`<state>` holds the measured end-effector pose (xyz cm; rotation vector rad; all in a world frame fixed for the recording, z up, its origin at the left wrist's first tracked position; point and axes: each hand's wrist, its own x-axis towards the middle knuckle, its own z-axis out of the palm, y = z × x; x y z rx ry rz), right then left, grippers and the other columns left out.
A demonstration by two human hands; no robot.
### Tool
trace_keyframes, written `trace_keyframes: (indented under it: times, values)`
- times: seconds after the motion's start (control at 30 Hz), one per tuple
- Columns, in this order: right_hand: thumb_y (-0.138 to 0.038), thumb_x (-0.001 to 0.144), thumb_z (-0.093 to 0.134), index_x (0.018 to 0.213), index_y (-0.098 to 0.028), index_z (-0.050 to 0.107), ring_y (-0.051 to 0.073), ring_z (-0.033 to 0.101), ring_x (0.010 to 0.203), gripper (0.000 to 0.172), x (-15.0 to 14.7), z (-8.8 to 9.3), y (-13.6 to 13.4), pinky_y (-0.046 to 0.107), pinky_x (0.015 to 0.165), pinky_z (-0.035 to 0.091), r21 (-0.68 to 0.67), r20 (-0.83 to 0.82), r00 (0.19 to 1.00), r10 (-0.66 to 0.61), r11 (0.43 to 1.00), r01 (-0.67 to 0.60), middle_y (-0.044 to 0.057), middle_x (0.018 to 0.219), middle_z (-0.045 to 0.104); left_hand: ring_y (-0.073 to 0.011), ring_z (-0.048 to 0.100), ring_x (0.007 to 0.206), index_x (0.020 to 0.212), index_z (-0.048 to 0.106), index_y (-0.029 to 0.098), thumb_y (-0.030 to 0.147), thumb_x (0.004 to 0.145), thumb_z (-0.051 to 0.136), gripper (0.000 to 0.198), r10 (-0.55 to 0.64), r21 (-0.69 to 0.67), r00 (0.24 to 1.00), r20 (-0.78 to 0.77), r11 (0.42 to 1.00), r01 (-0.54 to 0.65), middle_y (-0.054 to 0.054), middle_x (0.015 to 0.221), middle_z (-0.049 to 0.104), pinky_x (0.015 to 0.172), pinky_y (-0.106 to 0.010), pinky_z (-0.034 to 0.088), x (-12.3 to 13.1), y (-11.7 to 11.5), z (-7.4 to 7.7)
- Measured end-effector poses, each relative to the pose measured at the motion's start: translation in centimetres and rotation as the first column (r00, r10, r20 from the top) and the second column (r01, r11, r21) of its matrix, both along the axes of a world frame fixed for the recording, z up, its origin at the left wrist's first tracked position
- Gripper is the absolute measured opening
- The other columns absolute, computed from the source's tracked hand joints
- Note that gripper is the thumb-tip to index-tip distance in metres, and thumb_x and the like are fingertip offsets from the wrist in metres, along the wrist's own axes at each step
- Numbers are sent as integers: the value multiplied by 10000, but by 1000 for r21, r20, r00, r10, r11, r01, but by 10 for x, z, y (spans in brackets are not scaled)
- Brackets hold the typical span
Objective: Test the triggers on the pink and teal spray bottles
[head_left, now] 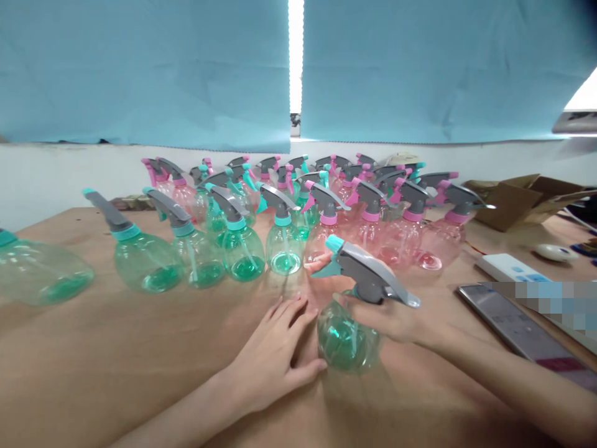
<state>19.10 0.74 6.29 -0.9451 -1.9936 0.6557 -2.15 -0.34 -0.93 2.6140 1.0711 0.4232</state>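
My right hand (389, 314) is wrapped round the neck of a green spray bottle (347, 339) with a grey and teal trigger head (368, 274), holding it tilted just above the wooden table (116, 361). My left hand (275, 354) lies flat on the table beside the bottle's left side, fingers stretched out, holding nothing. Behind them stand several green spray bottles (242, 249) on the left and several pink ones (405, 236) on the right, in rows.
One green bottle (41, 270) lies at the far left edge. A phone (510, 323) and a white remote-like device (506, 267) lie at the right. An open cardboard box (527, 199) sits at the back right. A blue curtain (140, 68) hangs behind.
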Motion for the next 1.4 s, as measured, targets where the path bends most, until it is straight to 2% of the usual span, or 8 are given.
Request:
trace_keyframes:
  times: [0.1,0.2,0.37,0.5,0.77,1.0,1.17,1.4]
  values:
    - [-189,789,513,1025,-235,541,138,670,724,242,-5,-5,1,309,675,594,-83,-209,974,84,991,-103,44,1087,661,-363,356,1347,1370,453,212,447,833,642,616,33,5,999,-23,999,-33,-159,1474,397,1075,-564,298,0,-1,0]
    - [-201,798,560,1178,-242,493,156,691,849,388,-5,-13,3,323,768,603,-91,-268,959,95,988,-123,55,1138,650,-368,357,1344,1374,450,190,459,832,637,633,39,3,998,-48,999,-39,-174,1467,402,1075,-571,296,1,-1,2]
    - [-194,802,612,1170,-262,516,154,698,879,386,-2,-20,4,295,805,599,-128,-238,965,108,982,-141,24,1005,676,-365,378,1328,1341,490,191,449,837,634,585,35,-6,998,-49,999,-35,-165,1441,434,1068,-554,319,2,0,5]
    - [-185,807,563,930,-245,580,137,685,829,138,-3,-17,3,281,792,594,-124,-206,974,96,985,-123,18,1015,676,-352,375,1334,1360,476,206,454,850,623,586,13,-1,1000,-12,1000,-13,-143,1441,443,1071,-540,325,-1,1,5]
    - [-137,748,539,883,-245,614,127,637,721,188,-2,-11,0,259,726,578,-123,-192,977,91,986,-116,-9,825,644,-344,368,1345,1386,459,206,468,872,598,593,21,5,1000,-21,1000,-21,-139,1459,426,1096,-541,288,-5,3,1]
    - [-118,759,544,927,-242,610,127,650,789,219,1,-10,1,265,745,569,-112,-185,974,134,981,-156,14,1015,658,-333,369,1344,1341,492,225,467,880,594,530,17,18,999,-40,1000,-16,-135,1463,416,1087,-534,300,-5,2,2]
    - [-187,798,571,843,-226,589,137,665,755,62,0,-10,2,298,756,582,-131,-201,971,133,978,-161,27,964,670,-329,361,1348,1343,487,206,448,891,582,521,16,22,998,-61,1000,-15,-142,1453,425,1089,-521,307,-4,2,4]
    - [-242,805,534,1046,-241,645,190,702,804,266,0,-9,1,343,750,602,-66,-95,992,88,993,-95,40,942,713,-315,345,1360,1343,474,199,421,904,570,501,17,40,997,-73,999,-14,-144,1444,432,1085,-519,318,-2,3,7]
